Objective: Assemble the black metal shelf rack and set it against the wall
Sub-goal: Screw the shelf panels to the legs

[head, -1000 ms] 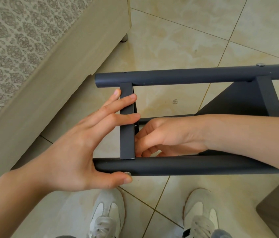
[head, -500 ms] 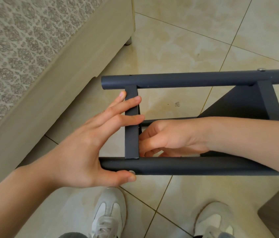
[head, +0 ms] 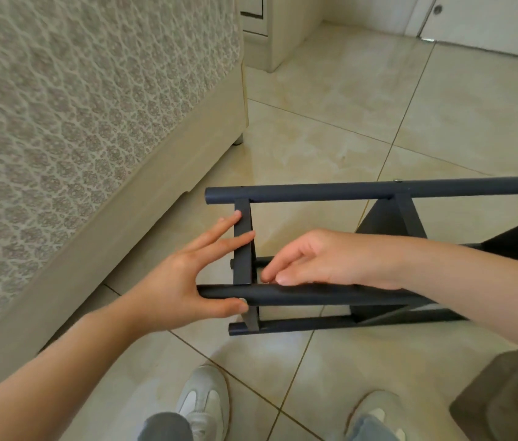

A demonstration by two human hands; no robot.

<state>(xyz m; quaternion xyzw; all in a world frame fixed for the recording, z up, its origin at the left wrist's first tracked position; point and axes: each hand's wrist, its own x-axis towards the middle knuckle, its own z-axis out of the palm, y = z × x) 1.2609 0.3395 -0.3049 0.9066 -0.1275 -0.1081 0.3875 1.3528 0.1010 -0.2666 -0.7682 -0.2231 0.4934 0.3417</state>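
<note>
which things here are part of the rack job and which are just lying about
Job:
rack, on its side
left hand, fingers on the crossbar
right hand, fingertips at the near tube

Lying about:
bed
cabinet
grey block

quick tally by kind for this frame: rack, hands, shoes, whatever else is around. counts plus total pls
Black metal tube shelf rack, lying on its side on the tile floor: 1
Bare hands: 2, left hand and right hand, both on the rack
White sneakers: 2
Grey block-shaped object, lower right corner: 1
Bed with patterned cover: 1
Total: 7
</note>
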